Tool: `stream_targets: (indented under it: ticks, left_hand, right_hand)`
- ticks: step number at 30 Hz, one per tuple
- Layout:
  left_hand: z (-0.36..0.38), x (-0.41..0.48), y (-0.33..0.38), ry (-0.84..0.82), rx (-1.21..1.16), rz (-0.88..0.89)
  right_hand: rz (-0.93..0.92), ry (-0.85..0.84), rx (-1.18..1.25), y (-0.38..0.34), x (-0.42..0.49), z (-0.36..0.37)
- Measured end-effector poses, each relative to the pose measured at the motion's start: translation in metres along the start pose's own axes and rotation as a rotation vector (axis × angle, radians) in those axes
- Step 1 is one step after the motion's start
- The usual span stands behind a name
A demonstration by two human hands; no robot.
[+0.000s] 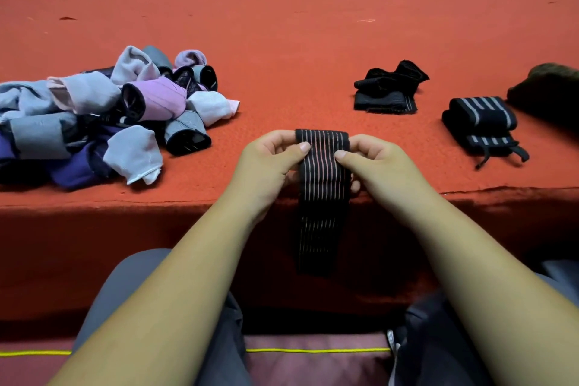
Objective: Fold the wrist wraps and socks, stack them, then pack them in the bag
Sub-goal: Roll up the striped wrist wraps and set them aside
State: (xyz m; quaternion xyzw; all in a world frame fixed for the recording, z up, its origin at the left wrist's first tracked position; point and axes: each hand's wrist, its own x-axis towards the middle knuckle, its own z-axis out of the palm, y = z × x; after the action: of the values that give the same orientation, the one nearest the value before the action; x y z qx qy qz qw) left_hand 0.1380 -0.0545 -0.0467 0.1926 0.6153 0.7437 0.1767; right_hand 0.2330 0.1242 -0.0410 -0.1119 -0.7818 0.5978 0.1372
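Step in hand: folding one wrist wrap. Stacking and packing not yet begun for this piece.

Item: black elastic wrist wrap with thin pink stripes (322, 185), held at the near edge of the red cloth-covered worktop (313, 41). Its upper end is turned over at the top, level with the hands. The rest hangs straight down past the worktop edge, in front of the person's lap.

Left hand (269, 163): fingers (280, 137) curled, thumb lying on the wrap's front face, pinching its left edge. Right hand (376, 166): the same on the right edge, thumb on the front, fingers (365, 140) wrapped behind. Neither hand is spread open; both have hold of the wrap only.

Elsewhere: loose heap of grey, lilac and purple socks (109, 116) at left, unfolded. At right, a folded stack of plain black wraps (387, 94), and just beyond it a stack of black wraps with grey stripes (482, 122). The two stacks sit near each other, not touching.

Judgement: most of the task remains, since the sock heap looks untouched. The next move calls for bringing up the hanging length and turning it over evenly, edges aligned, so the elastic does not spring apart. Then it goes onto a matching stack at right. Bag: cannot identify with certainty.
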Motion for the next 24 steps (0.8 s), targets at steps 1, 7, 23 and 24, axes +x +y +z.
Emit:
stream_targets:
  ticks: [1,7,23,24]
  left_hand:
    - [0.000,0.003,-0.001,-0.020,-0.005,-0.014]
    - [-0.004,0.018,-0.002,-0.093,0.044,-0.012]
    - [0.004,0.021,-0.004,-0.044,0.014,-0.095]
    - [0.004,0.021,-0.004,-0.040,0.011,-0.102]
  right_hand:
    - [0.021,-0.001,0.026,0.002,0.003,0.000]
    - [0.035,-0.028,0.177,0.007,0.016,-0.002]
    - [0.061,-0.100,0.302,0.009,0.013,-0.013]
    - [0.058,-0.098,0.285,0.009,0.012,-0.013]
